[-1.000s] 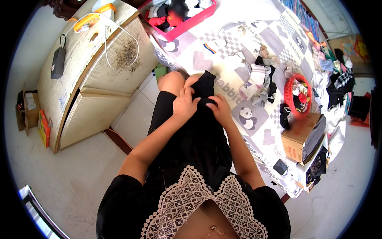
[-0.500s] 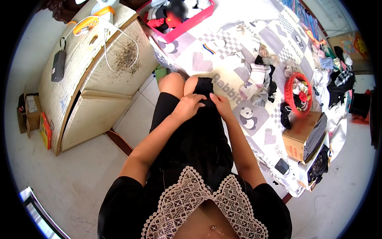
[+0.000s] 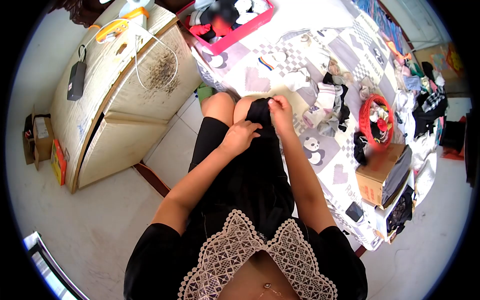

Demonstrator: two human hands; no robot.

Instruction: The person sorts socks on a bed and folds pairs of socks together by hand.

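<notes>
Black folded cloth garment (image 3: 260, 112) held on the person's knee by both hands.
The right hand (image 3: 281, 112) pinches its upper edge between closed fingers; the left hand (image 3: 241, 137) presses on it lower down, fingers curled, beside the pale heart-and-panda patterned bedspread (image 3: 260, 80) strewn with socks.

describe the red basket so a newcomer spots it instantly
Start at the bed with the grey checked panda blanket. On its right part, just beyond the cardboard box, sits the red basket. It is the only round woven red container, stuffed with small clothes; the pink bin is rectangular.
</notes>
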